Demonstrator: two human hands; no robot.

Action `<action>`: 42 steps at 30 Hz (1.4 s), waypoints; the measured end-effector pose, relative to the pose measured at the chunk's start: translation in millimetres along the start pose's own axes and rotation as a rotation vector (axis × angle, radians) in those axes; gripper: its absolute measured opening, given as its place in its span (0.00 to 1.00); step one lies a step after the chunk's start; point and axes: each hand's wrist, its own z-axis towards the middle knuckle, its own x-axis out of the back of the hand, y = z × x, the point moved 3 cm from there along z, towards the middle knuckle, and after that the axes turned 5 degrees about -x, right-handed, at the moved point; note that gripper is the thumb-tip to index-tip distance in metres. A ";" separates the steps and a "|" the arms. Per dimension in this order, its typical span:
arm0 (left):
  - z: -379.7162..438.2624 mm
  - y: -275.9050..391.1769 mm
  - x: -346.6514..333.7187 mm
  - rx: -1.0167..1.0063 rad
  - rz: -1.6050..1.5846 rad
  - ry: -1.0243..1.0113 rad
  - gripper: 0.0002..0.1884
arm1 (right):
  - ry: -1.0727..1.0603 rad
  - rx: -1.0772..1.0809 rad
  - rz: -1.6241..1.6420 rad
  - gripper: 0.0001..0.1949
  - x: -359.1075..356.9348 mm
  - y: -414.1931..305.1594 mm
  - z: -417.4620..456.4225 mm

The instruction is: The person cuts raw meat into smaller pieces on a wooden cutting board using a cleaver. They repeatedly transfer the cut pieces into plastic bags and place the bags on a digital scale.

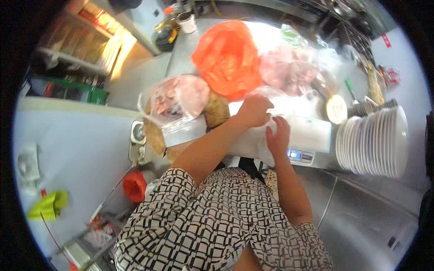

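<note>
My left hand (256, 110) reaches across to the middle of the worktop, its fingers curled on a thin clear plastic bag (251, 144). Just below and to the right is my right hand (279, 137), thumb and fingers raised beside the same film. Glare and blur hide whether the right fingers pinch it. Close to the right hand stands a white digital scale (310, 135) with a lit display. Left of my left forearm, a clear bag of raw meat (179, 96) rests on a round wooden chopping block (154, 137), with a cleaver blade (184, 130) in front of it.
An orange-red plastic bag (229, 59) lies beyond my hands, with clear bags of meat (288, 69) to its right. White plates (373, 142) stand on edge at the right. Bottles (165, 35) and a white cup (187, 22) stand at the back left.
</note>
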 end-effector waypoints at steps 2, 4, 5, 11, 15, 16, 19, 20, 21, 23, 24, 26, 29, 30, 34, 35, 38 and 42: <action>-43.4 17.9 39.7 0.008 -0.075 0.257 0.08 | -0.036 -0.031 0.052 0.19 4.4 -14.6 6.2; -93.8 20.3 72.1 0.077 -0.131 0.440 0.06 | -0.082 0.001 0.125 0.18 4.8 -34.7 8.5; -122.8 15.1 86.7 0.149 -0.154 0.496 0.05 | -0.103 0.038 0.148 0.17 5.0 -49.7 9.5; -218.4 -43.7 164.7 0.591 0.027 1.014 0.04 | -0.448 0.312 0.128 0.15 -48.9 -121.1 -9.8; -213.5 -140.4 136.1 0.724 0.256 0.168 0.17 | -0.456 0.549 -0.020 0.18 -86.1 -162.2 -24.4; -207.6 -147.9 128.0 0.748 0.339 -0.070 0.21 | -0.456 0.558 -0.056 0.18 -95.1 -158.5 -23.8; -203.4 -140.9 111.4 0.785 0.454 -0.245 0.35 | -0.490 0.578 -0.170 0.19 -121.3 -144.5 -17.6; -244.3 -192.1 79.1 0.985 0.512 -0.235 0.43 | -0.551 0.642 -0.165 0.18 -131.0 -159.6 -22.1; -236.2 -185.2 73.8 1.027 0.222 -0.041 0.41 | -0.591 0.634 -0.226 0.18 -132.9 -146.2 -20.0; -223.8 -170.5 87.2 0.965 0.105 -0.041 0.34 | -0.675 0.582 -0.234 0.18 -130.6 -143.9 -20.3; -222.9 -172.0 92.3 0.850 0.299 -0.220 0.29 | -0.725 0.572 -0.227 0.18 -128.0 -148.9 -25.0; -217.2 -154.6 121.1 0.732 0.283 -0.113 0.23 | -0.824 0.483 -0.228 0.17 -93.2 -165.5 -22.8; -234.6 -121.5 163.0 0.619 -0.053 0.489 0.16 | -0.900 0.448 -0.189 0.17 -65.0 -174.9 -24.1; -236.7 -104.3 182.9 0.615 -0.194 0.557 0.15 | -0.911 0.449 -0.172 0.17 -62.0 -174.4 -23.4; -277.3 -55.5 228.5 0.473 -0.897 1.043 0.13 | -0.972 0.442 -0.050 0.16 -62.5 -179.5 -22.9; -295.5 -48.6 238.2 0.421 -0.900 1.168 0.14 | -0.987 0.418 -0.012 0.16 -64.2 -185.3 -24.5; -341.9 -61.1 241.1 0.553 -0.955 1.366 0.13 | -0.973 0.392 0.027 0.15 -72.7 -195.9 -27.3; -368.1 -134.5 194.5 1.095 -0.490 1.021 0.13 | -0.992 0.343 -0.014 0.15 -84.9 -190.7 -30.5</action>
